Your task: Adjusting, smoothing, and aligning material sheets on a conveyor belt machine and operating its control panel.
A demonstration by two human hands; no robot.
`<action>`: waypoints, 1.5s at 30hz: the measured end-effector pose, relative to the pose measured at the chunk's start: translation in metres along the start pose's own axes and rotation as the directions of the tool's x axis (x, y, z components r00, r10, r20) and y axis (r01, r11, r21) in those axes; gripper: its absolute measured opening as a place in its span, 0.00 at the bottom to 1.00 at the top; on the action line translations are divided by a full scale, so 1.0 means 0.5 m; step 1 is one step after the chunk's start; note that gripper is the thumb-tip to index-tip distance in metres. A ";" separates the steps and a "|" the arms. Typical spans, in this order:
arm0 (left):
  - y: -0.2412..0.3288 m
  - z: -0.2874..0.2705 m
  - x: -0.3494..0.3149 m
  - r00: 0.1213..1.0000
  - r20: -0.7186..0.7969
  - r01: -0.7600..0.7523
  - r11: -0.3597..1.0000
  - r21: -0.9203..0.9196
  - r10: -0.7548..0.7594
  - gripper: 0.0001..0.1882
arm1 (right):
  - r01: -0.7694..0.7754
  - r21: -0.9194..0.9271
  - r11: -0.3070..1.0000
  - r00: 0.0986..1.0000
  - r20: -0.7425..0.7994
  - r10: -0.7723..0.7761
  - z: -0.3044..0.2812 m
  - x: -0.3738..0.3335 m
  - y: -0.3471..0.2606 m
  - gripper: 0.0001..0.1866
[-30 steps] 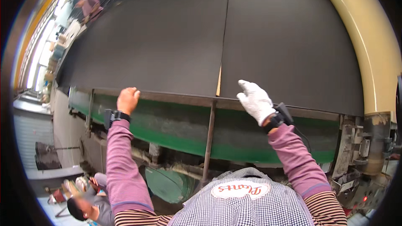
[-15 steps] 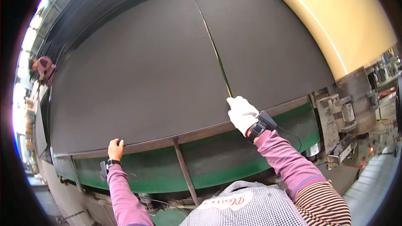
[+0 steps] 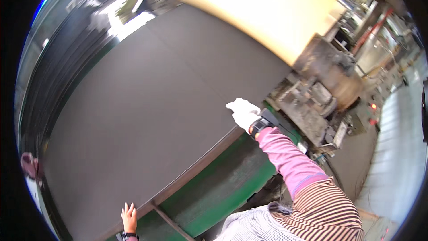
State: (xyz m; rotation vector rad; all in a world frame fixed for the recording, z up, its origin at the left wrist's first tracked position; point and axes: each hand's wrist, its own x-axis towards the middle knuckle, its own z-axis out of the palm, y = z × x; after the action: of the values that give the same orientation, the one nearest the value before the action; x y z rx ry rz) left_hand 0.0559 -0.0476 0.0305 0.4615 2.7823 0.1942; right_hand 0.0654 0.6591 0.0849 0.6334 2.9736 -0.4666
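A wide dark grey sheet [image 3: 129, 107] covers the bed before me, and a thin seam line runs across it toward the far end. My right hand [image 3: 244, 112], in a white glove, is over the sheet beside the near end of that seam. Its fingers are bunched together, a fingertip pointing left; whatever may be in them is hidden. At the near edge of the sheet, my bare left hand [image 3: 128, 218] has its fingers stretched and spread, fingertips on the surface. Both wrists carry dark bands.
A large cream-coloured roll [image 3: 267, 9] lies across the far right end of the sheet. Worn metal machinery [image 3: 312, 102] stands at its right end. Below the near edge run a metal rail [image 3: 196, 169] and a green belt [image 3: 223, 187]. Another person [image 3: 31, 165] is at the far left.
My view has swung to the right. The open gap between the two sheet parts has narrowed to a thin line. My left fingers have spread out more.
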 end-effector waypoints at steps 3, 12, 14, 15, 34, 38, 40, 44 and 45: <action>0.179 -0.058 0.030 0.975 0.149 0.168 0.985 -0.022 -0.163 0.23 | -0.059 0.035 0.998 0.993 -0.100 0.063 -0.048 -0.019 0.052 0.23; 0.450 -0.038 0.152 0.988 0.139 -0.070 0.997 0.039 0.064 0.26 | 0.562 0.586 0.583 0.826 -0.437 -0.357 -0.110 -0.364 -0.030 0.16; 0.509 -0.018 0.183 0.988 0.121 -0.110 0.989 0.098 0.098 0.26 | 0.410 0.791 0.455 0.899 -0.265 -0.350 -0.093 -0.436 -0.018 0.16; 0.545 -0.011 0.204 0.984 0.129 -0.142 0.983 0.116 0.127 0.27 | 0.317 0.832 0.455 0.918 -0.149 -0.368 -0.093 -0.462 -0.007 0.15; 0.593 -0.538 0.131 0.860 -0.491 -0.206 0.975 -0.089 0.136 0.24 | -0.267 0.842 0.469 0.822 0.453 -0.345 -0.193 -0.505 -0.187 0.16; 0.509 -0.933 0.029 0.652 -0.758 0.264 0.938 0.226 -0.001 0.26 | -0.004 0.877 0.481 0.589 0.391 -0.707 -0.262 -0.540 -0.425 0.44; 0.494 -1.032 0.005 0.532 -0.844 0.337 0.897 0.287 0.070 0.20 | -0.092 0.918 0.387 0.231 0.397 -0.888 -0.268 -0.549 -0.559 0.52; 0.477 -1.075 -0.046 0.322 -0.944 0.445 0.892 0.079 -0.077 0.20 | 0.178 0.835 0.521 -0.360 0.548 -0.755 -0.226 -0.670 -0.732 0.23; 0.528 -1.088 -0.045 0.241 -0.968 0.376 0.926 0.030 -0.067 0.20 | 0.237 0.846 0.478 -0.424 0.532 -0.733 -0.244 -0.684 -0.729 0.22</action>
State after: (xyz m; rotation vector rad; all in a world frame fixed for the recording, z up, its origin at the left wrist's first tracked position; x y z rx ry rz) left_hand -0.0241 0.1485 0.5971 -0.1578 4.1219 0.0077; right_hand 0.2290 0.2468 0.3460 -1.0713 1.2578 -0.9540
